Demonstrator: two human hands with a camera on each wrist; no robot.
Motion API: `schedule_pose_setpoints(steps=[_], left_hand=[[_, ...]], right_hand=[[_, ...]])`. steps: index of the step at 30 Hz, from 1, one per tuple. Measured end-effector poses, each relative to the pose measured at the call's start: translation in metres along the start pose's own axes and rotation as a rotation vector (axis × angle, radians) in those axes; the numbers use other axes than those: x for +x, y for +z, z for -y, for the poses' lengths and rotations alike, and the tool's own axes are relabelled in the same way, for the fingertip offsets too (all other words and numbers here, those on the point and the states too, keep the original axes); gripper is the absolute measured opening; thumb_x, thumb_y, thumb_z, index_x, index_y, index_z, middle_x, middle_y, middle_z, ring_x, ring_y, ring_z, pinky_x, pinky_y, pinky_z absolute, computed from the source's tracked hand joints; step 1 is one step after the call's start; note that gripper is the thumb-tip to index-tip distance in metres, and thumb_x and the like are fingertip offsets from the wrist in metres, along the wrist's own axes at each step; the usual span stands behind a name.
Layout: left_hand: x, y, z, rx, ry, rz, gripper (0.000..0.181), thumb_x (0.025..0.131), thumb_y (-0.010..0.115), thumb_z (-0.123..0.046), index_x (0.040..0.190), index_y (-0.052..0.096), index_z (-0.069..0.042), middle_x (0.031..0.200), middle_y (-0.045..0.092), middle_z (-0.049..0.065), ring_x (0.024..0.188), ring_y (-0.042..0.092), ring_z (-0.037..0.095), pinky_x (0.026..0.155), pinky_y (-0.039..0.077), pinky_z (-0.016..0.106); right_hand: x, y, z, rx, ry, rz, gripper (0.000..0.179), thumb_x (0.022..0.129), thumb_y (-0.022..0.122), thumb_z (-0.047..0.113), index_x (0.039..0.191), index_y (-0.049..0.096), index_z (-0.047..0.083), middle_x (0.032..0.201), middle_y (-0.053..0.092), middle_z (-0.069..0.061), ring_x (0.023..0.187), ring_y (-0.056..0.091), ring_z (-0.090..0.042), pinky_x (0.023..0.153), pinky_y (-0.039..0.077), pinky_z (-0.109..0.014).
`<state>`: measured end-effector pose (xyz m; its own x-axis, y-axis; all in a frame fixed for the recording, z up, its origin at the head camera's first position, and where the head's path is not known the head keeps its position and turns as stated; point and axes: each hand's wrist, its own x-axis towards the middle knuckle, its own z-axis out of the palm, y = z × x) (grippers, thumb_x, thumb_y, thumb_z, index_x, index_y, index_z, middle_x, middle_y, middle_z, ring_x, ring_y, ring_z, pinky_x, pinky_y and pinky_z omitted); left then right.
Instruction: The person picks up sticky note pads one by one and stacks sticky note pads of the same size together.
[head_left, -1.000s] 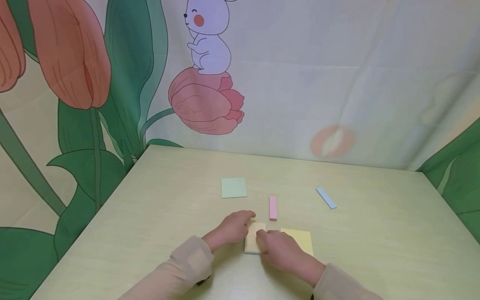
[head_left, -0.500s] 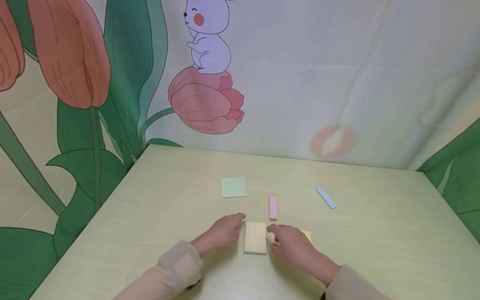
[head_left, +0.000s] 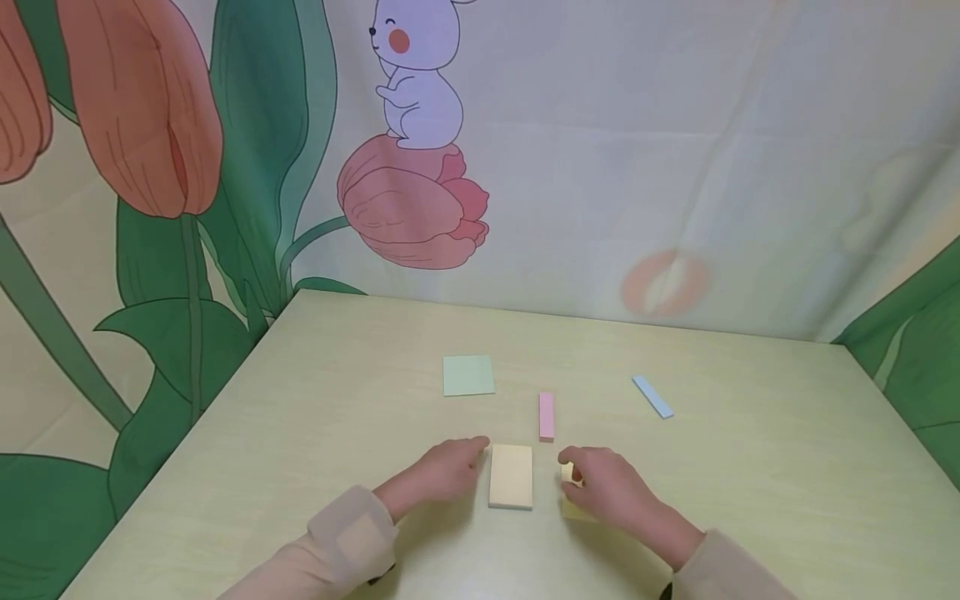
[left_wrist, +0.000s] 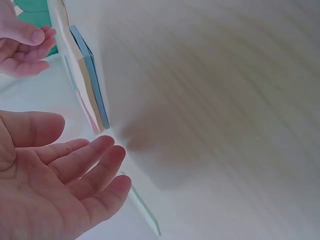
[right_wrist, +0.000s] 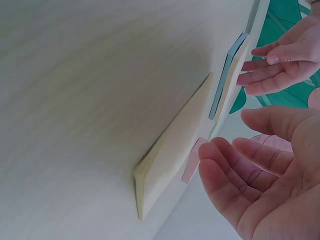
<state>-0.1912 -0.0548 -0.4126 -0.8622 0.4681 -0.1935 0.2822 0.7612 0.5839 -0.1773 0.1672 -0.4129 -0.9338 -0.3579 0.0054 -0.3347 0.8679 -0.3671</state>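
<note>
A cream pad of sticky notes (head_left: 511, 475) lies on the table, lined up on top of a blue pad (left_wrist: 94, 82) whose edge shows in both wrist views. My left hand (head_left: 441, 472) is just left of this stack, its fingers loosely bent and holding nothing. To the stack's right, my right hand (head_left: 611, 490) hovers over a square yellow pad (head_left: 577, 510) and hides most of it. In the right wrist view the fingers are relaxed and apart from the yellow pad (right_wrist: 170, 155), with nothing in them.
A thick pink strip pad (head_left: 546, 417) lies beyond the stack. Farther back are a pale green square pad (head_left: 468, 376) on the left and a narrow blue strip (head_left: 652, 397) on the right. A printed curtain (head_left: 570, 208) hangs behind the table.
Both hands have come away from the cream and blue stack, the left hand to the left, the right hand to the right over the yellow pad. The pads lie where they were.
</note>
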Motion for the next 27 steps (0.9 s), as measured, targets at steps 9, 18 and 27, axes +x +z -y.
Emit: schedule_pose_setpoints(steps=[9, 18, 27], left_hand=[[-0.005, 0.001, -0.006, -0.004, -0.015, 0.052, 0.042, 0.089, 0.036, -0.001, 0.13, 0.036, 0.004, 0.127, 0.048, 0.019, 0.06, 0.04, 0.012, 0.055, 0.038, 0.024], [-0.007, 0.003, -0.007, 0.048, -0.011, 0.061, 0.044, 0.088, 0.037, -0.002, 0.132, 0.033, 0.005, 0.134, 0.041, 0.019, 0.078, 0.05, 0.016, 0.072, 0.043, 0.028], [-0.011, 0.003, -0.009, 0.061, 0.017, 0.058, 0.044, 0.087, 0.038, -0.001, 0.13, 0.035, 0.006, 0.132, 0.043, 0.02, 0.088, 0.053, 0.019, 0.078, 0.044, 0.031]], right_hand=[[-0.003, -0.003, -0.008, 0.008, 0.045, 0.004, 0.027, 0.073, 0.066, 0.012, 0.099, 0.062, 0.005, 0.071, 0.059, 0.0, 0.062, 0.049, -0.01, 0.057, 0.042, -0.026], [-0.004, -0.005, -0.017, 0.032, 0.075, 0.017, 0.024, 0.074, 0.065, 0.012, 0.097, 0.063, 0.005, 0.071, 0.059, 0.0, 0.062, 0.048, -0.01, 0.057, 0.041, -0.024], [-0.007, -0.007, -0.022, 0.075, 0.068, 0.031, 0.023, 0.074, 0.063, 0.012, 0.096, 0.063, 0.004, 0.072, 0.06, -0.001, 0.061, 0.048, -0.009, 0.055, 0.041, -0.023]])
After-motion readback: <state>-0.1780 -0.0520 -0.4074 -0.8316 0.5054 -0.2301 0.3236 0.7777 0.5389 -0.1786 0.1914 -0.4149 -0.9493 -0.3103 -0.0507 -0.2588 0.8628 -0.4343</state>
